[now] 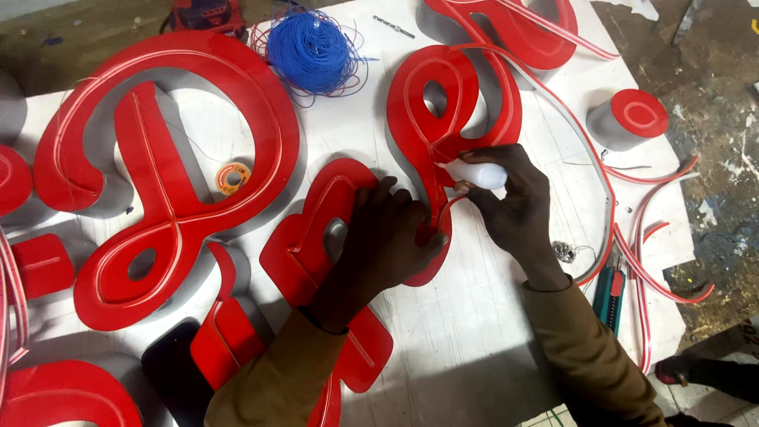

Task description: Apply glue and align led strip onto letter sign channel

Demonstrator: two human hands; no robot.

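Note:
My right hand (514, 202) grips a small white squeeze bottle (477, 174), its tip pointing at a looping red sign letter (443, 119). My left hand (387, 237) rests just left of it, fingers pressing a thin red-and-white strip (440, 212) down onto the lower end of that same letter. Both forearms wear brown sleeves. The letter lies flat on a white board (474, 332), and the strip runs along its face in a groove.
A large red looped letter (174, 166) fills the left. A ball of blue wire (312, 49) lies at the top, a small solder spool (232, 177) near it. A red round cap (636, 117) and loose strips (632, 245) sit right. A black phone (170, 368) lies at the bottom left.

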